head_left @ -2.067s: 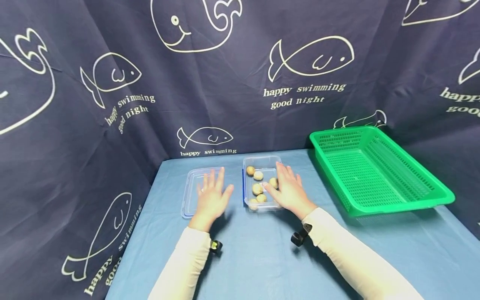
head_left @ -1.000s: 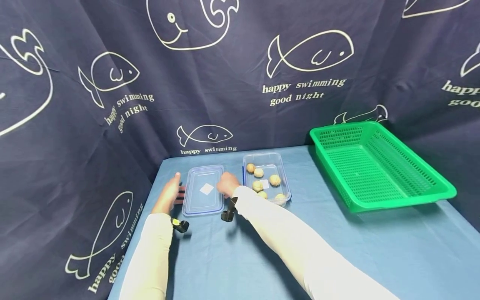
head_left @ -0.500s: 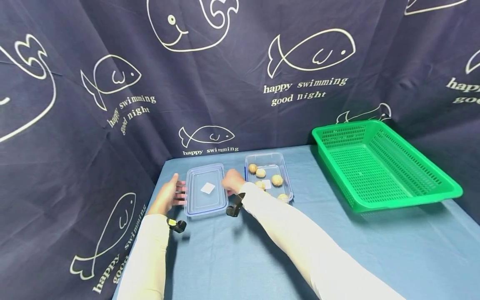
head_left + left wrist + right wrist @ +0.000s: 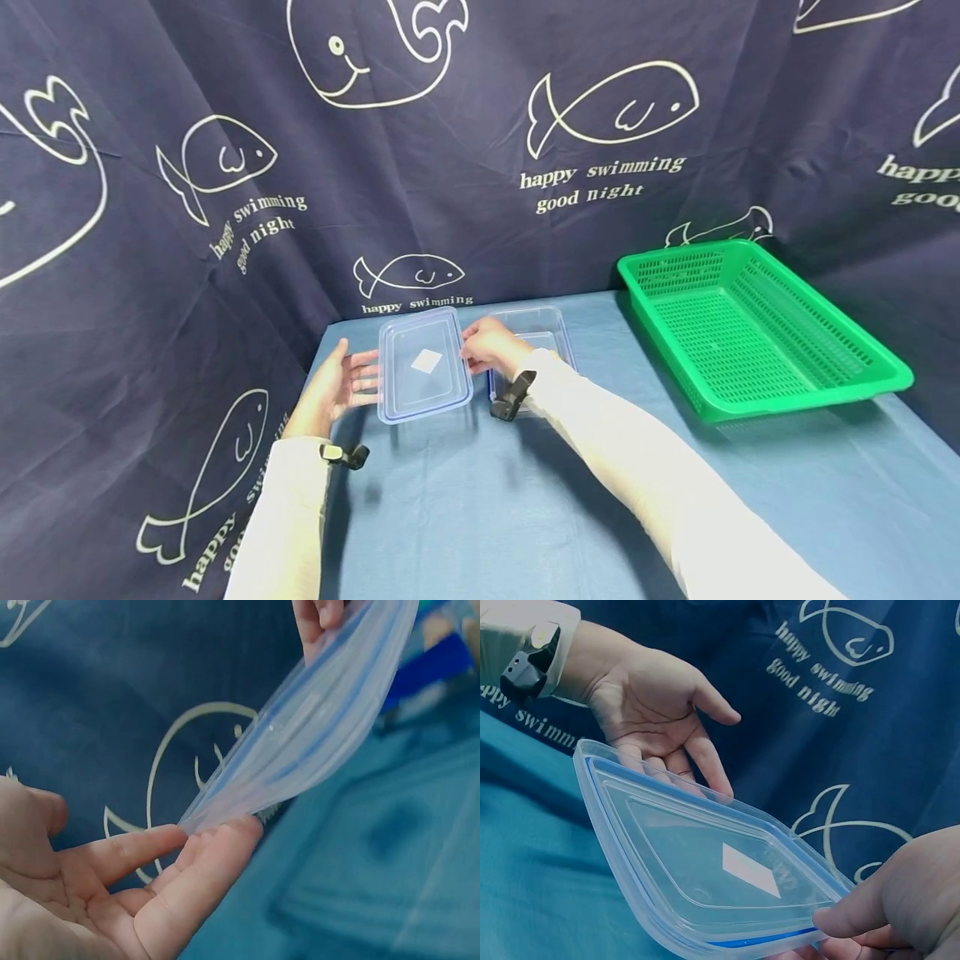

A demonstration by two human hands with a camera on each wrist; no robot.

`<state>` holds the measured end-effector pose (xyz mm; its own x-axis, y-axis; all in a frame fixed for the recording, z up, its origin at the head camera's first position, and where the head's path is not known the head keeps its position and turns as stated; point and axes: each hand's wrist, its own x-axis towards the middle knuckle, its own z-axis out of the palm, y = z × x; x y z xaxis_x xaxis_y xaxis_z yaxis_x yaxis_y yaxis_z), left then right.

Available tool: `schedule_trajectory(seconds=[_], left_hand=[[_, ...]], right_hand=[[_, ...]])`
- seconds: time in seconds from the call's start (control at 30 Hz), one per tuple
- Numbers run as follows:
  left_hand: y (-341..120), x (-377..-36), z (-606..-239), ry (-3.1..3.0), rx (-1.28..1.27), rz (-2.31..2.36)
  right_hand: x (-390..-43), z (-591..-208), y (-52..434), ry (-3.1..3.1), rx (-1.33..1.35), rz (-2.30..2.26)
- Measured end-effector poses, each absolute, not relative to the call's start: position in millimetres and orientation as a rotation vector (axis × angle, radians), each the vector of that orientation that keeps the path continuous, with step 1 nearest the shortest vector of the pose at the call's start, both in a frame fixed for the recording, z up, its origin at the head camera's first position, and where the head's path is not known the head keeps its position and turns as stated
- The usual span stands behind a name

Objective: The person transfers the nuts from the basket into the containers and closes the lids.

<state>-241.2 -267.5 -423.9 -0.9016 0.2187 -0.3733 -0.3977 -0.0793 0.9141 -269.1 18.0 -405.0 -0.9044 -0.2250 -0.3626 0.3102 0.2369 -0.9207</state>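
Observation:
A clear plastic lid (image 4: 408,392) with a blue seal and a white diamond label (image 4: 427,361) is held up off the table, tilted. My right hand (image 4: 495,346) pinches its right edge, thumb on top and fingers beneath in the right wrist view. My left hand (image 4: 330,392) is palm up at the opposite edge; its straight fingers touch the lid (image 4: 322,727) from below, and the thumb stands apart. Just right of the lid is a clear plastic box (image 4: 567,337), partly covered by my right hand and forearm. Its round tan contents are hidden in the head view.
A green perforated basket (image 4: 697,350) stands on the right side of the blue-covered table (image 4: 465,517). Dark blue curtains (image 4: 495,233) with white fish drawings rise behind and to the left. Each wrist wears a small black camera (image 4: 513,396).
Both hands went from hovering to the lid's two sides. The right hand took hold of its edge, and the lid rose from the table, tilting and shifting slightly right toward the box.

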Motion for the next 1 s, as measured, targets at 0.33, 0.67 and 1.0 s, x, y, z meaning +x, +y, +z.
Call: schedule_trajectory(seconds=[0.33, 0.67, 1.0], left_hand=[[-228.0, -231.3, -408.4, 1.569, -0.120, 2.165], [-184.1, -236.6, -406.3, 1.540, -0.082, 2.140], [-147.4, -239.8, -402.4, 1.519, -0.083, 2.144]], right_hand=[[-258.8, -387.1, 70.6, 2.130, 0.045, -1.685], [-253.5, -380.1, 119.3, 2.143, 0.057, -1.661], [-245.1, -372.6, 157.1, 2.182, 0.083, -1.631]])
